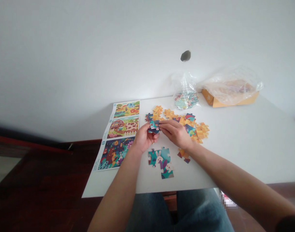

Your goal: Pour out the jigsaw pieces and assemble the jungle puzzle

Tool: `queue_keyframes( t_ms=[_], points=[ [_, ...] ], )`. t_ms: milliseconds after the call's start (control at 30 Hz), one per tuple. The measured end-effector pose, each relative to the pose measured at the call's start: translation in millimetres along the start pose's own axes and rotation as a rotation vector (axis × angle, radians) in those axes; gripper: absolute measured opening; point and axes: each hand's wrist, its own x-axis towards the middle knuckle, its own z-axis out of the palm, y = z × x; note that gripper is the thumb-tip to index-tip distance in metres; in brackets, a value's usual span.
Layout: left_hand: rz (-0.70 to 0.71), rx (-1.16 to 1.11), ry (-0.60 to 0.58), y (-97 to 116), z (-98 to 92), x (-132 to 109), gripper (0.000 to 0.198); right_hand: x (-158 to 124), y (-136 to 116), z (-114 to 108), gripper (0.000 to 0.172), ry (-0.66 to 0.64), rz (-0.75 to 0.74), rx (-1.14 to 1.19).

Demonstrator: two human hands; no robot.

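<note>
My left hand [144, 137] is closed on a few dark blue and teal jigsaw puzzle pieces [154, 126], held above the table. The fingertips of my right hand [176, 132] pinch the right edge of these same pieces. Below my hands lies a joined section of puzzle [161, 161] with a white rabbit on teal. Right of that section, a few loose puzzle pieces [184, 155] rest under my right forearm. Behind my hands spreads a pile of puzzle pieces [186, 120], many with the orange back up; my right hand hides part of it.
On the left lies a picture sheet [108, 138] with three printed scenes. At the back, a clear bag [186, 100] holds more pieces. An orange box [211, 97] with crumpled plastic [241, 88] over it stands at the back right. The white table [248, 145] meets a wall behind.
</note>
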Motion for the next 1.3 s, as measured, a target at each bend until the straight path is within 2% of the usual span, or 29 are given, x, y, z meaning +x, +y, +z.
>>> queue_keyframes(
  t_ms=[167, 267, 333, 400, 467, 567, 633, 700, 767, 900, 1033, 1133, 1200, 1300],
  points=[
    [-0.073, -0.108, -0.091, 0.2, -0.9, 0.3, 0.036, 3.7, 1.4, 2.0, 0.016, -0.083, -0.061, -0.007],
    [-0.042, -0.026, -0.055, -1.8, 0.3, -0.4, 0.029, 7.5, 2.6, -8.3, 0.014, -0.111, -0.078, -0.005],
    [-0.003, 0.021, -0.047, -1.9, 0.9, -1.7, 0.031, 9.4, 8.5, -25.8, 0.018, -0.061, 0.036, -0.046],
    [0.015, 0.010, -0.072, -0.2, 1.4, -3.6, 0.041, 9.8, 18.8, -52.4, 0.025, 0.033, 0.288, -0.158],
    [0.007, -0.041, -0.104, 2.4, 2.1, -5.2, 0.042, 8.4, 31.1, -83.7, 0.028, 0.023, 0.534, -0.274],
    [-0.024, -0.125, -0.132, 4.5, 4.4, -5.7, 0.035, 3.8, 45.2, -123.0, 0.035, -0.208, 0.731, -0.412],
    [-0.048, -0.165, -0.133, 4.1, 6.3, -4.9, 0.035, 0.4, 48.8, -135.1, 0.039, -0.409, 0.796, -0.428],
    [-0.065, -0.189, -0.122, 3.0, 7.8, -3.7, 0.037, -2.0, 48.4, -135.4, 0.043, -0.569, 0.814, -0.430],
    [-0.068, -0.192, -0.100, 2.0, 8.7, -2.8, 0.038, -3.0, 46.2, -128.4, 0.044, -0.664, 0.787, -0.444],
    [-0.061, -0.160, -0.046, 1.5, 9.9, -2.5, 0.038, -2.5, 45.7, -116.6, 0.038, -0.711, 0.729, -0.443],
    [-0.058, -0.136, -0.045, 1.2, 9.7, -2.8, 0.039, -2.1, 50.1, -121.0, 0.040, -0.650, 0.701, -0.309],
    [-0.048, -0.118, -0.091, -0.6, 8.5, -2.6, 0.037, 0.0, 47.8, -122.7, 0.040, -0.552, 0.726, -0.073],
    [-0.036, -0.088, -0.121, -2.8, 8.8, -2.8, 0.036, 2.5, 41.5, -116.5, 0.042, -0.471, 0.740, 0.119],
    [-0.017, -0.014, -0.149, -7.5, 12.0, -4.4, 0.037, 5.5, 27.2, -95.1, 0.043, -0.398, 0.709, 0.346]
  ],
)
